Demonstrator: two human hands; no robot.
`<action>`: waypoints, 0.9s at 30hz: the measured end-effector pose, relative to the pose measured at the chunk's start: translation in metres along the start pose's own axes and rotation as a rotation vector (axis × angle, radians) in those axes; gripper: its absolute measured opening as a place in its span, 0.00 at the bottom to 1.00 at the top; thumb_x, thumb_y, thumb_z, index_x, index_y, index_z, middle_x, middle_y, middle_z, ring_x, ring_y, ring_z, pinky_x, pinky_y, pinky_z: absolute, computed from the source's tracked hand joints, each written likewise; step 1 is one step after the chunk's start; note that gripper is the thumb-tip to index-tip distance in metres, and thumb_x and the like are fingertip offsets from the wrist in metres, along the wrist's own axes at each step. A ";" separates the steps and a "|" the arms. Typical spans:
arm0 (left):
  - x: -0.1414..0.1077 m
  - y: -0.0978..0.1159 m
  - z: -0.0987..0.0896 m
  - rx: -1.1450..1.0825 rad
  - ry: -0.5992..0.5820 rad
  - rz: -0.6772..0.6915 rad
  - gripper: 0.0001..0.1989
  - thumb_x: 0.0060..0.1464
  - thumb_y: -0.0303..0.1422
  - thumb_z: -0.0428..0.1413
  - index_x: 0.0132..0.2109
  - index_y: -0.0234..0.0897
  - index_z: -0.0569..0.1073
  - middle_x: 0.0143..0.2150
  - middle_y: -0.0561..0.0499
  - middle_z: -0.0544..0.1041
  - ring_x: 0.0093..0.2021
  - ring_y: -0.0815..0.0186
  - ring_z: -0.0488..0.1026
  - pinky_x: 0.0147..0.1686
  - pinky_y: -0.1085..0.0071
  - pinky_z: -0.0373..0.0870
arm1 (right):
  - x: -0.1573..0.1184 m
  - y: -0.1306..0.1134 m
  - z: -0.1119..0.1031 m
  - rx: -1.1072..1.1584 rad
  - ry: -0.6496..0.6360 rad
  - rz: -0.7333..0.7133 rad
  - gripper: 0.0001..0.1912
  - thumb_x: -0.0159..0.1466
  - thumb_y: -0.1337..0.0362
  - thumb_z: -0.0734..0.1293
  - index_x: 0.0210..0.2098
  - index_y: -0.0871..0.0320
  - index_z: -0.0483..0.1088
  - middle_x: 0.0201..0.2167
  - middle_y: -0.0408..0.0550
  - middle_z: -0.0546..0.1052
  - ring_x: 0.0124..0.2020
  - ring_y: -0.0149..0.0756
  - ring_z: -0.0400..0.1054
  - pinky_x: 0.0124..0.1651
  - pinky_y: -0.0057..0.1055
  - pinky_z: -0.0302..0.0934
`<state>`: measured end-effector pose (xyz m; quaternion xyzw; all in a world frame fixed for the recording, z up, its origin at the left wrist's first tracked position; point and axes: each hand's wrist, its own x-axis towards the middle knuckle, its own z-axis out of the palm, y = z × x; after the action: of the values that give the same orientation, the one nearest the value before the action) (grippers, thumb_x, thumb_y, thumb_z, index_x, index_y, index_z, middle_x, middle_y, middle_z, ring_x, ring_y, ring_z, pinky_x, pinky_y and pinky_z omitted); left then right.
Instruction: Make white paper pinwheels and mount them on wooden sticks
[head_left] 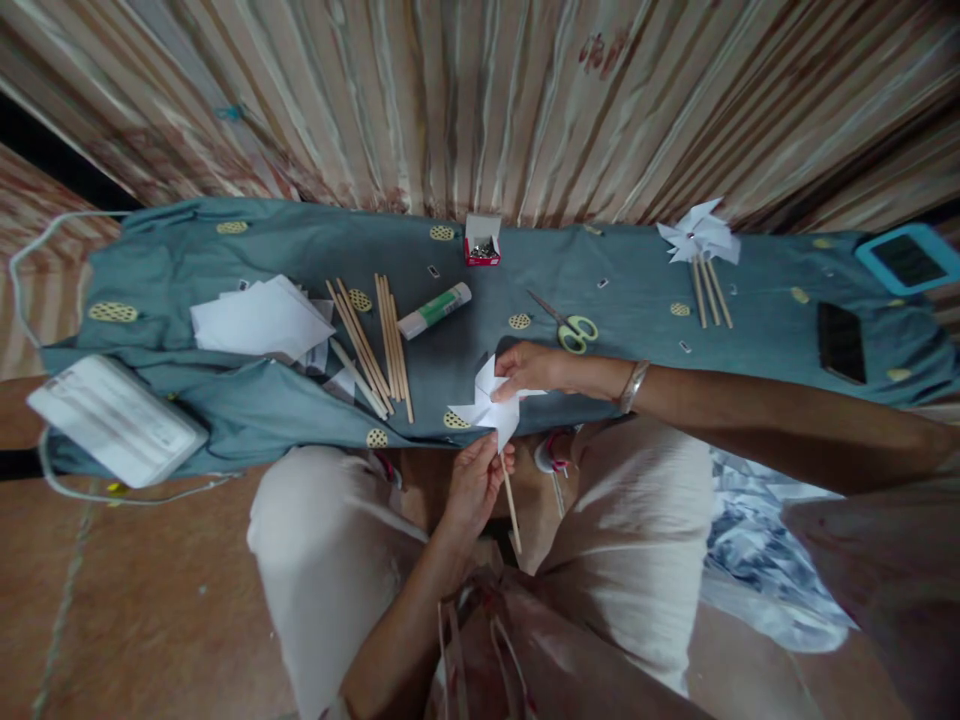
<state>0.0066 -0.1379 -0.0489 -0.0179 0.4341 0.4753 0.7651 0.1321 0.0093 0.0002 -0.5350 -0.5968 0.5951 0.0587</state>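
Note:
A white paper pinwheel (pixel 491 408) on a wooden stick (pixel 511 505) is held between my hands at the table's front edge. My left hand (pixel 478 482) is closed around the stick's upper end, just under the paper blades. From the right, my right hand (pixel 531 368) pinches the pinwheel near its centre; whether a pin is under the fingers cannot be seen. Just beyond my right hand lie scissors (pixel 574 330) with pale green handles. A red and white box of small metal pins (pixel 482 245) stands open at the back.
Left of the pinwheel lie a glue stick (pixel 435 310), several loose wooden sticks (pixel 391 340), white paper sheets (pixel 259 318) and a white device (pixel 116 420) with a cable. Pinwheels (pixel 700 235), a dark phone (pixel 840 342) and a blue-framed tablet (pixel 909 258) rest at the right.

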 end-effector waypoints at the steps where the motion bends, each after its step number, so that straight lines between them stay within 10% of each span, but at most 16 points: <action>1: -0.001 0.001 0.001 0.005 0.003 0.000 0.17 0.37 0.36 0.73 0.30 0.30 0.76 0.22 0.53 0.75 0.20 0.76 0.68 0.23 0.79 0.65 | -0.001 0.000 -0.001 0.009 -0.019 0.011 0.11 0.41 0.65 0.79 0.21 0.59 0.75 0.18 0.40 0.74 0.24 0.32 0.67 0.27 0.27 0.59; 15: -0.012 0.019 0.020 0.045 -0.068 0.047 0.23 0.28 0.38 0.76 0.29 0.30 0.77 0.20 0.55 0.74 0.19 0.76 0.69 0.20 0.83 0.68 | -0.027 -0.003 -0.006 0.566 0.037 0.050 0.12 0.55 0.58 0.77 0.27 0.60 0.75 0.22 0.40 0.76 0.22 0.24 0.66 0.28 0.22 0.64; 27: 0.001 0.067 0.063 0.105 -0.058 0.120 0.11 0.45 0.32 0.70 0.30 0.30 0.77 0.25 0.51 0.78 0.22 0.75 0.73 0.23 0.81 0.72 | -0.012 0.001 -0.031 0.884 0.255 -0.131 0.21 0.70 0.48 0.60 0.34 0.57 0.73 0.34 0.50 0.82 0.33 0.32 0.76 0.40 0.26 0.71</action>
<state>-0.0028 -0.0726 0.0153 0.0620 0.4365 0.4973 0.7472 0.1598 0.0205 0.0152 -0.4887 -0.3063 0.7171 0.3914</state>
